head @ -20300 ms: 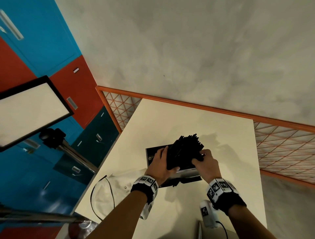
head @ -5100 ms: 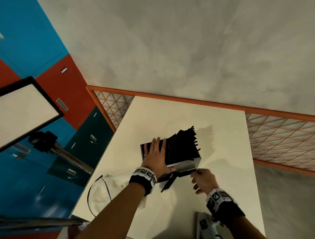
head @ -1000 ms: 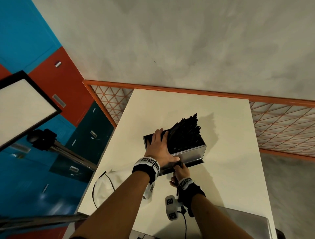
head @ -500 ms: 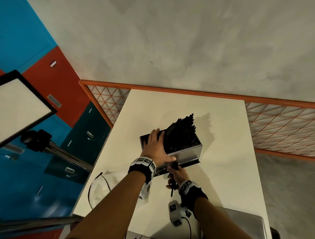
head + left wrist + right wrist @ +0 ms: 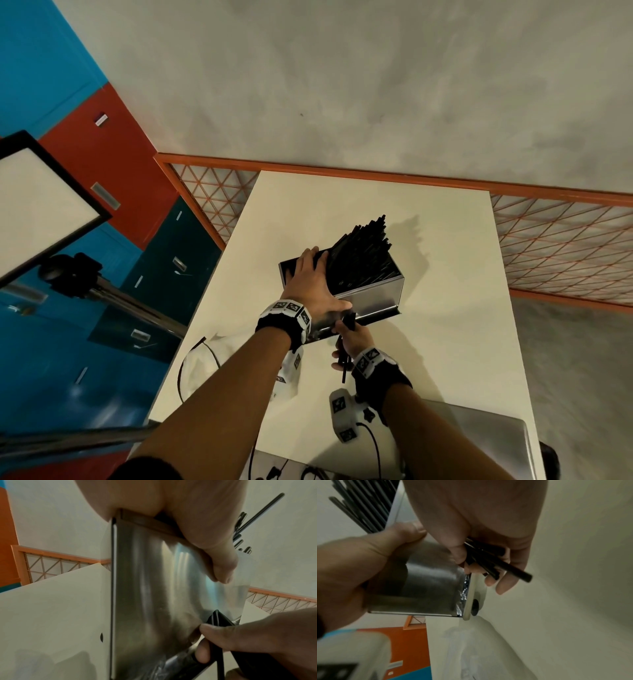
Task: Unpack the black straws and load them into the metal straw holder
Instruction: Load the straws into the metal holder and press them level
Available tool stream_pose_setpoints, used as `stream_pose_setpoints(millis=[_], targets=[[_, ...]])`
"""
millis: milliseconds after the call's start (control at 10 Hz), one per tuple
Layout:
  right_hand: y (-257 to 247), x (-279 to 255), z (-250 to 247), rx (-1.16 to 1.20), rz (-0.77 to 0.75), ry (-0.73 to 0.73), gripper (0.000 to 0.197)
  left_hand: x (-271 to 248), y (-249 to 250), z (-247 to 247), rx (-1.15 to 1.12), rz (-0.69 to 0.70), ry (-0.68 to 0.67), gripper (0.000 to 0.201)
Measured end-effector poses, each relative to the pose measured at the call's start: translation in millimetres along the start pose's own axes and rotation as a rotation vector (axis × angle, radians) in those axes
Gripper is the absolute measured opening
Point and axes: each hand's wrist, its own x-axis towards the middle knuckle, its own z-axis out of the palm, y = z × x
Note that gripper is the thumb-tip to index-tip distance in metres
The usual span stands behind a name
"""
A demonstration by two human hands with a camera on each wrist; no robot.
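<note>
The metal straw holder (image 5: 373, 299) stands mid-table, packed with a leaning bundle of black straws (image 5: 363, 250). My left hand (image 5: 310, 281) lies over its top left part, with the thumb (image 5: 221, 566) pressed on the shiny front wall (image 5: 154, 595), gripping the box. My right hand (image 5: 342, 334) is at the holder's front base and grips several loose black straws (image 5: 498, 565); their ends stick out past the fingers (image 5: 505, 585). In the left wrist view the same straws (image 5: 217, 619) touch the lower front wall beside the right thumb.
A crumpled clear bag with a black cord (image 5: 205, 356) lies at the table's left edge. A white tagged device with a cable (image 5: 342, 421) and a grey laptop lid (image 5: 486, 442) sit near me. An orange mesh railing (image 5: 561, 250) borders the table; a light panel on a stand (image 5: 44, 202) is at the left.
My right hand has drawn slightly back toward me at the holder's front base, still holding the loose straws. The left hand has stayed on the holder.
</note>
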Motion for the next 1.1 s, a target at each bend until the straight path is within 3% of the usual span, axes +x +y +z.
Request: stream_pose_setpoints(millis=[100, 300, 600, 800, 900, 1000, 1100], targets=[[-3, 1, -2, -0.025, 0.005, 0.008, 0.032, 2, 0, -2, -0.002, -0.002, -0.011, 0.130], [9, 8, 7, -0.048, -0.135, 0.112, 0.035, 3, -1, -1, 0.000, -0.009, 0.001, 0.131], [38, -10, 16, 0.039, -0.047, 0.003, 0.036, 3, -2, -1, 0.002, -0.013, 0.000, 0.130], [73, -25, 22, 0.086, 0.091, -0.163, 0.026, 1, -1, -1, 0.000, -0.007, -0.011, 0.130], [64, -24, 20, 0.135, 0.096, -0.126, 0.012, -1, 0, 1, -0.001, 0.000, 0.000, 0.130], [46, -15, 20, 0.166, 0.067, -0.047, 0.011, -3, -1, 3, 0.006, -0.001, 0.007, 0.130], [39, -11, 21, 0.151, 0.108, -0.057, 0.024, -5, 0, 3, 0.005, 0.003, 0.013, 0.130]])
